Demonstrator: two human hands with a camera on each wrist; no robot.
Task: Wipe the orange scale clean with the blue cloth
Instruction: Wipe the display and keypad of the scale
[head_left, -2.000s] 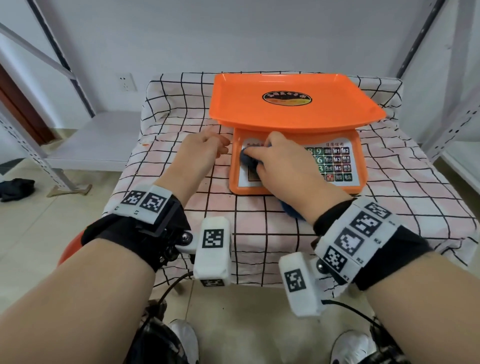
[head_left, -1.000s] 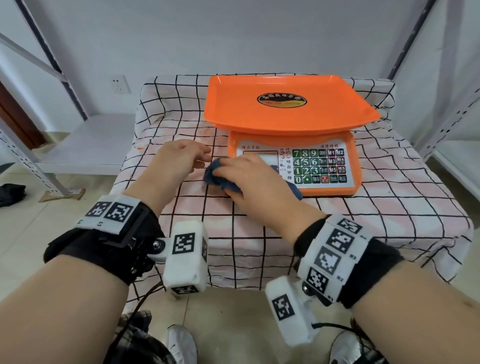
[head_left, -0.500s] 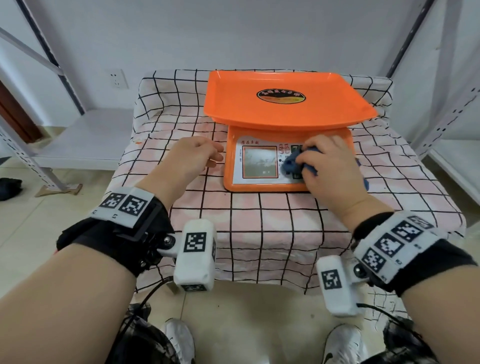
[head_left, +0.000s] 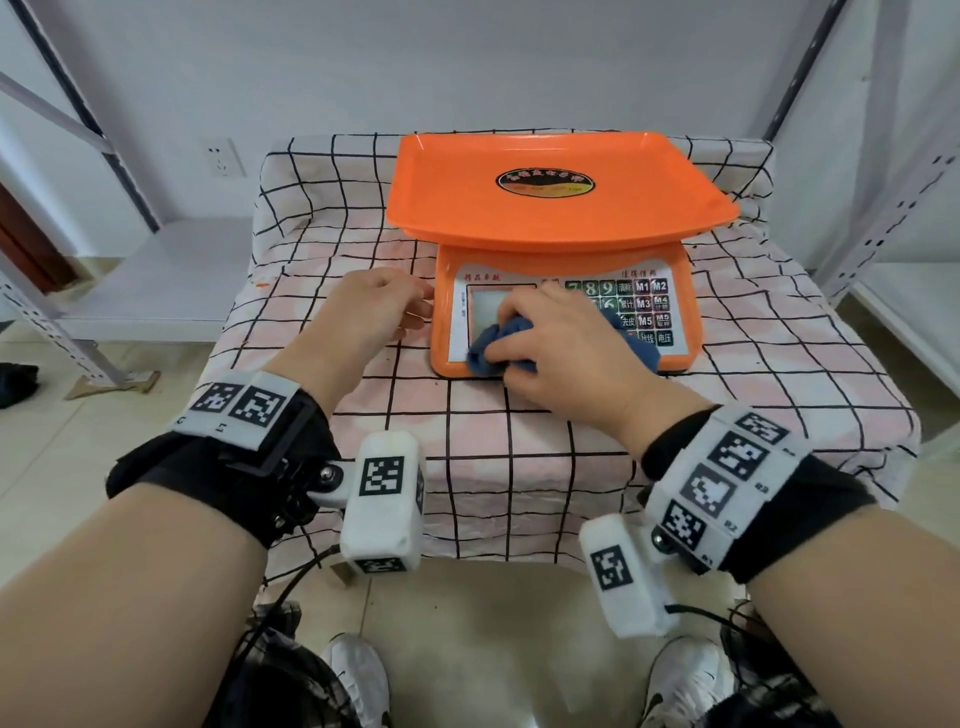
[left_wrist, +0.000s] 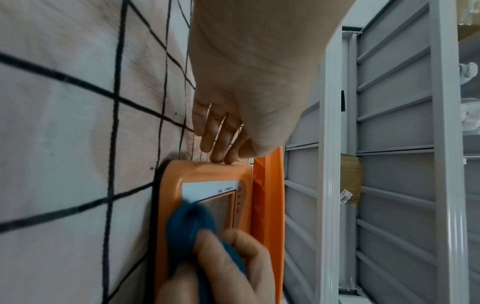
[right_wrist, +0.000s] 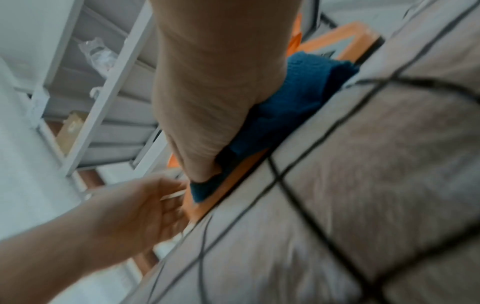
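Fingertips of the left hand (head_left: 374, 312) brace the orange scale (head_left: 563, 208), fingers loosely extended, holding nothing; the right hand (head_left: 566, 353) grips the blue cloth (head_left: 498, 345) bunched at frame centre, to scrub its display.

Head cam looks forward and down over both forearms at the whole orange scale (head_left: 561, 244) on the checked tablecloth (head_left: 332, 208). Left wrist cam sits low and close, rolled sideways (shelving behind). Right wrist cam is close too, blurry. All three share the scale's front panel.
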